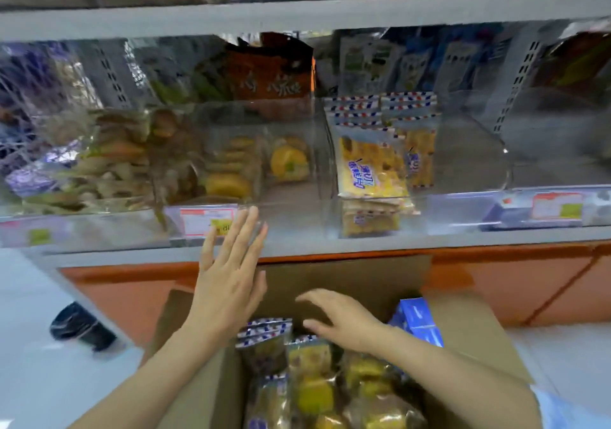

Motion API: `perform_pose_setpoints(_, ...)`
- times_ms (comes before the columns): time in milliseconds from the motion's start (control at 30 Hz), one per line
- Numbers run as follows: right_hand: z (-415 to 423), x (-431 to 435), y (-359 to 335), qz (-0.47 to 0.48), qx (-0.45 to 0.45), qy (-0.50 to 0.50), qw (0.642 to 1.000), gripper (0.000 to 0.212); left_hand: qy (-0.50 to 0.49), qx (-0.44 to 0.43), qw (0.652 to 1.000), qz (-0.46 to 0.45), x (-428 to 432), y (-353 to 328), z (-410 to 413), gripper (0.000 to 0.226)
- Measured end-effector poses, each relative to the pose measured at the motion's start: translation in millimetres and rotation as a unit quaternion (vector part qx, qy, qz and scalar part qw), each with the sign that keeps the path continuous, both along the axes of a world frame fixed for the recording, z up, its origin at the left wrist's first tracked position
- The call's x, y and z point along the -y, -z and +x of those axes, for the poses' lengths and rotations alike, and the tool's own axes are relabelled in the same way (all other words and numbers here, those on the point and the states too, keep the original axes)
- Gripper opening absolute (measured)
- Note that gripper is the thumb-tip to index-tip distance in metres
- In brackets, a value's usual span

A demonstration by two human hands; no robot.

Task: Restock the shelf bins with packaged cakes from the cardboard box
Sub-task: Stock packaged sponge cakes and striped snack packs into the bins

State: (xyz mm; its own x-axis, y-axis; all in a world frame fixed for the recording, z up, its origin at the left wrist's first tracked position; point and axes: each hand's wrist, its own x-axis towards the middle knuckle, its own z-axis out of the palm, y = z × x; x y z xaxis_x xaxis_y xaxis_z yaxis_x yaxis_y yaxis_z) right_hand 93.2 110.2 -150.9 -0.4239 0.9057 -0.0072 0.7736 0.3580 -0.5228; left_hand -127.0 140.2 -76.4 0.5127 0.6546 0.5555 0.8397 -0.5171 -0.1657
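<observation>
Right, counts first: 2 hands, 1 cardboard box point(469, 339), and 4 clear shelf bins point(297, 227) side by side across the middle, running 9 to 3 o'clock. The box sits open at 6 o'clock, flaps out, w/ approx. half a dozen packaged cakes point(310, 392) inside (blur stops an exact count), plus a stack of blue cartons point(418, 324) at its 2 o'clock corner. The cakes are yellow sponge pieces in clear film w/ a red-and-blue striped strip along the top edge. Matching striped packs point(372, 167) stand in the 3rd bin from the left, at 2 o'clock of centre: 2 rows upright and at least 2 more lying flat beneath. The 2nd bin holds round yellow cakes point(289, 162); the 1st, at 9 o'clock, holds mixed brownish pastries point(109, 164). 2 red-edged price tags point(205, 220) show on the bin fronts, one at 7 o'clock of centre, one at 3 o'clock. An orange bag point(269, 71) stands behind at 12 o'clock. Left hand point(231, 276): raised, fingers straight and slightly fanned, tips at the 2nd bin's front wall beside the tag; can't tell if it touches; holds nothing. Right hand point(340, 321): palm down over the box, fingers loosely bent, hovering just above the packs, holding nothing. Hands are apart, left at 10 o'clock of the right.
</observation>
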Motion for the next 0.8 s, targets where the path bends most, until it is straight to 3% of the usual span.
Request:
perform_pose_setpoints(233,-67,-22,83,-0.069,0.125,0.047,0.989,0.06,0.05,-0.052,0.997,0.016,-14,8,-25,0.062)
perform_pose_setpoints(333,-79,-26,97,-0.044,0.155,0.088,0.983,0.04,0.062,-0.059,0.996,0.014,-16,8,-28,0.061)
perform_pose_setpoints(433,-81,-24,97,-0.02,0.118,0.11,0.987,0.011,0.073,-0.048,0.996,0.009,-16,7,-28,0.06)
perform_pose_setpoints(633,-62,-21,59,0.016,-0.001,0.119,0.993,0.004,0.1,-0.041,0.994,-0.019,-14,2,-33,0.054)
perform_pose_setpoints(800,-38,-15,1,0.052,-0.096,0.118,0.987,0.003,0.159,0.013,0.987,-0.015,-5,-2,-29,0.041)
